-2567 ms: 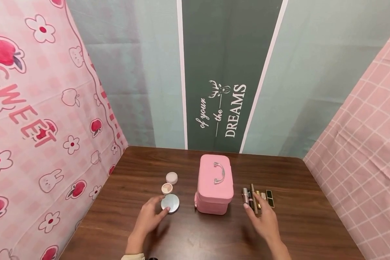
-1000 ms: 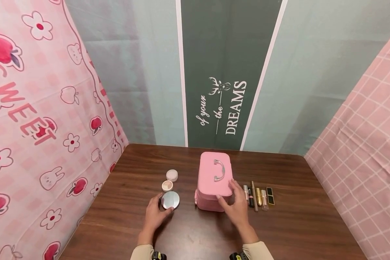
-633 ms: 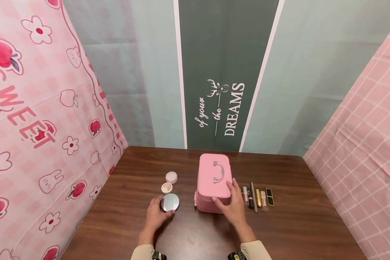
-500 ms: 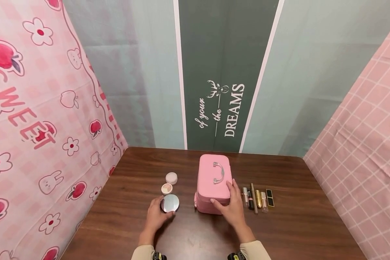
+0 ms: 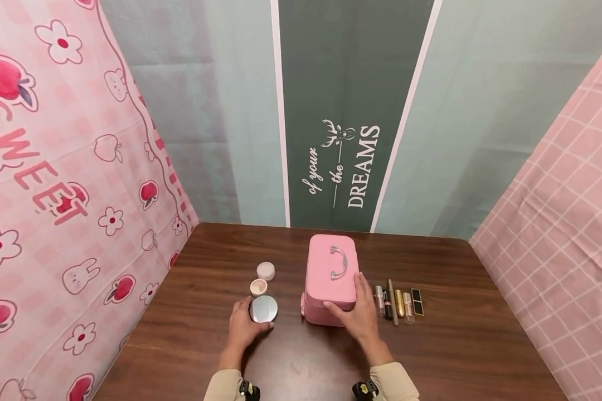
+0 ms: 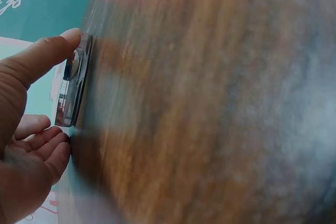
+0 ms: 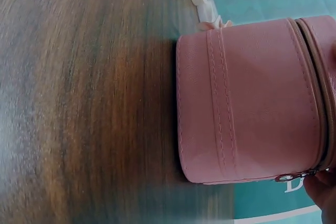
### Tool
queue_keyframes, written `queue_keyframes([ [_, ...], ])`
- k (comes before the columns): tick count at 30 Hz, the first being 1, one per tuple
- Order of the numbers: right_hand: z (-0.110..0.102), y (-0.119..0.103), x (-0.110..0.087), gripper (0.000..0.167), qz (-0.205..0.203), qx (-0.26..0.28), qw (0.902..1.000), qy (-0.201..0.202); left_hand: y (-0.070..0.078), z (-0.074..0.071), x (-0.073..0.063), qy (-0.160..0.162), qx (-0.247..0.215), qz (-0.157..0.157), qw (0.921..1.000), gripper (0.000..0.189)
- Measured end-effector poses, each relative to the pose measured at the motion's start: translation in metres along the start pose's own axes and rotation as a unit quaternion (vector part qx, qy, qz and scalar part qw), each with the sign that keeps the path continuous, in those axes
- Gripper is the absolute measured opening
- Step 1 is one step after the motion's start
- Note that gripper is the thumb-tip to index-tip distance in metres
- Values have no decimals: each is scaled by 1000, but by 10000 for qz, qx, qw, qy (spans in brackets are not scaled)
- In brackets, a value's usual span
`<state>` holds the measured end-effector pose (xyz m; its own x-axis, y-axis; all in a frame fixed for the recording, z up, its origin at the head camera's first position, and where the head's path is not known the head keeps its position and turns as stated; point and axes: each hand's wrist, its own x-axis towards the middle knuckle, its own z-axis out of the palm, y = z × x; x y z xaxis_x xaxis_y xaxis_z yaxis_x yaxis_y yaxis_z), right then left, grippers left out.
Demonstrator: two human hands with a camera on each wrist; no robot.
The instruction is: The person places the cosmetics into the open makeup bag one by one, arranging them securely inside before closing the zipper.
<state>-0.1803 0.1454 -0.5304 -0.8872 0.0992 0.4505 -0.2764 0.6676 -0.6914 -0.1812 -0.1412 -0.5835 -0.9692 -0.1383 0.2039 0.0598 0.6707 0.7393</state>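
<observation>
A pink makeup case [image 5: 331, 273] with a silver handle [image 5: 340, 263] stands mid-table, its lid down. My right hand [image 5: 360, 314] grips its front right corner, thumb across the front and fingers along the right side. In the right wrist view, a fingertip [image 7: 317, 188] is right at the zipper pull [image 7: 287, 178] below the lid. My left hand [image 5: 243, 327] is around a round, mirror-topped compact [image 5: 264, 309] lying on the table. In the left wrist view, the thumb [image 6: 50, 53] overlaps the compact's edge [image 6: 71, 98]; the other fingers are relaxed beside its opposite edge.
Behind the compact lie an open round tri-colour pan [image 5: 258, 287] and a pale round jar [image 5: 266, 271]. Right of the case are a gold pencil-like tube [image 5: 393, 303], several lipstick-like tubes and a black-and-gold palette [image 5: 417, 302]. Fabric curtains border the wooden table [image 5: 301, 362].
My right hand has left the tubes on the right and moved left onto the case's front corner. My left hand stays by the compact, its thumb shifting to the front edge.
</observation>
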Motion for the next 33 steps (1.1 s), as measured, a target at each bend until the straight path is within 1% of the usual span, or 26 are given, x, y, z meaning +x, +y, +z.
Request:
queue_keyframes([
  [6, 3, 3, 1, 103, -94, 15, 9997, 217, -4, 0, 1, 90, 21, 33, 10000, 83],
  [11, 7, 5, 3, 97, -347, 165, 9979, 514, -6, -2, 3, 143, 52, 122, 9998, 77],
  [14, 8, 9, 2, 88, -686, 103, 9947, 762, -5, -2, 4, 48, 52, 116, 9999, 78],
  [17, 9, 13, 1, 78, -1139, -58, 9885, 998, -4, -2, 4, -26, 22, 112, 9999, 80],
  [19, 9, 14, 0, 75, -1353, -128, 9843, 1126, -4, -1, 4, -41, 14, 113, 9999, 81],
  [21, 9, 17, 0, 75, -1483, -117, 9811, 1236, -4, 1, 4, -50, 5, 119, 9999, 81],
  [28, 8, 20, 4, 73, -1675, 284, 9720, 1625, -7, 3, 5, -91, -2, 175, 9998, 80],
  [33, 8, 18, 5, 70, -1614, 477, 9670, 1911, -6, 3, 7, -173, 69, 180, 9997, 83],
])
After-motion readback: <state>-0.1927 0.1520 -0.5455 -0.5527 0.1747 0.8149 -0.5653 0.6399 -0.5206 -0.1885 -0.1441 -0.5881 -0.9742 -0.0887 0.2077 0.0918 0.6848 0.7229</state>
